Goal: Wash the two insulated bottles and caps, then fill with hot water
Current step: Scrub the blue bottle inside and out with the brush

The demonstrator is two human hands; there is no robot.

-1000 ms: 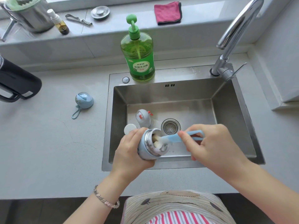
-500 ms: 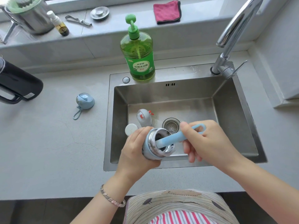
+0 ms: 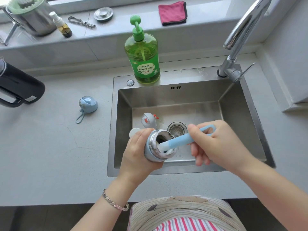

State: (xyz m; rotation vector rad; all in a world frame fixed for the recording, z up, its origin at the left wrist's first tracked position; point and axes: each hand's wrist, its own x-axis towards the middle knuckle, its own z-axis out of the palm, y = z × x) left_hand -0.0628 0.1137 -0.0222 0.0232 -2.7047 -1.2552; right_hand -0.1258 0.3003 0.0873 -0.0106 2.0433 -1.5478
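Observation:
My left hand (image 3: 138, 152) grips a small blue insulated bottle (image 3: 156, 147) over the front of the steel sink (image 3: 233, 124), its open steel mouth tilted to the right. My right hand (image 3: 218, 145) holds the handle of a light blue bottle brush (image 3: 181, 139), whose white head sits inside the bottle's mouth. A grey and white cap with red parts (image 3: 148, 120) stands on the sink floor, with a white round piece (image 3: 133, 131) beside it. A blue cap with a loop strap (image 3: 88, 105) lies on the counter left of the sink.
A green dish soap pump bottle (image 3: 142, 55) stands on the sink's back rim. The chrome faucet (image 3: 241, 35) rises at back right. A black kettle (image 3: 18, 87) sits at the far left. On the sill are a pink cloth (image 3: 172, 12), a metal pot and small items.
The brush went deeper into the bottle, then drew back partway, so more of its handle shows outside. The bottle and both hands sit slightly higher in view.

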